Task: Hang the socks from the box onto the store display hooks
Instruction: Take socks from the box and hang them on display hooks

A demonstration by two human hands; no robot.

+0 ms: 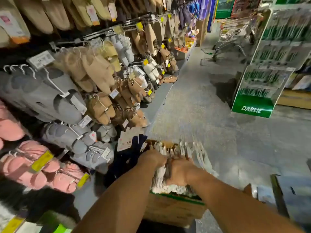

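A cardboard box [173, 211] stands on the floor in the lower middle, packed with several white-carded sock packs [186, 150]. Both of my hands reach down into it. My left hand [154, 158] has its fingers dug in among the packs at the box's left side. Just right of it, my right hand [180, 174] curls round a bunch of packs. The picture is blurred, so the exact grip of the left fingers cannot be made out. Dark navy socks [134, 148] with a white label hang on the display just left of the box.
The display wall [75, 81] on the left carries hooks full of grey, tan and pink slippers with yellow price tags. A green Darlie stand [262, 81] rises at the right. Shopping trolleys [230, 39] are parked far down the grey aisle floor. A flattened carton [286, 195] lies at lower right.
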